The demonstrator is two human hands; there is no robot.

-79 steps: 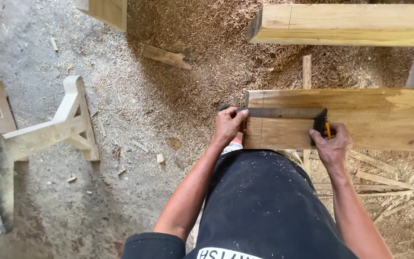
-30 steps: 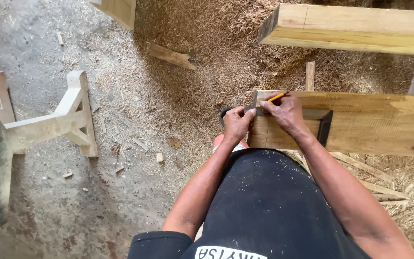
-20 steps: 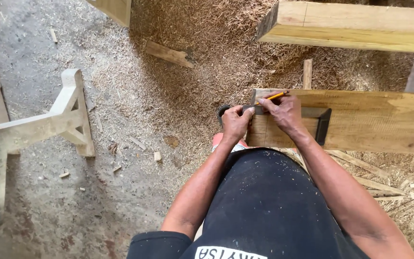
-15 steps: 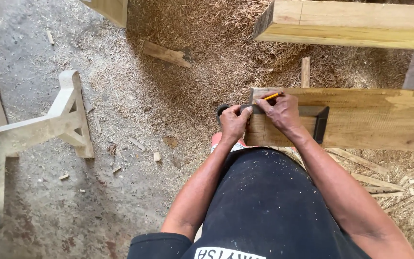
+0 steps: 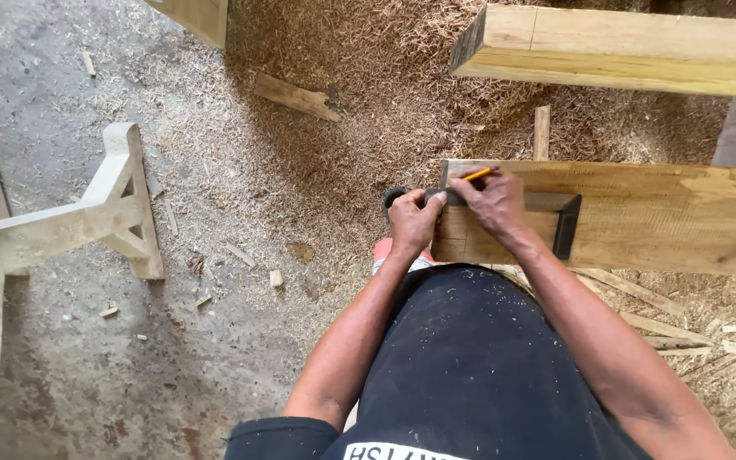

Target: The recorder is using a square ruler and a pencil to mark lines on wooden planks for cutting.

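My left hand point(image 5: 413, 223) pins the try square point(image 5: 555, 206) flat on the plank point(image 5: 666, 217) while my right hand point(image 5: 491, 203), pinching a pencil point(image 5: 478, 174), should trace tight against its blade.

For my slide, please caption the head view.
Left hand steadies a try square on a plank; right hand holds a pencil.

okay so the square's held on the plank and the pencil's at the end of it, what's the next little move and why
Probably draw the pencil along the square's blade, marking across the plank. The left hand pins the blade's end at the plank's end, and the right hand holds the pencil tip beside it, so everything looks set for the stroke.
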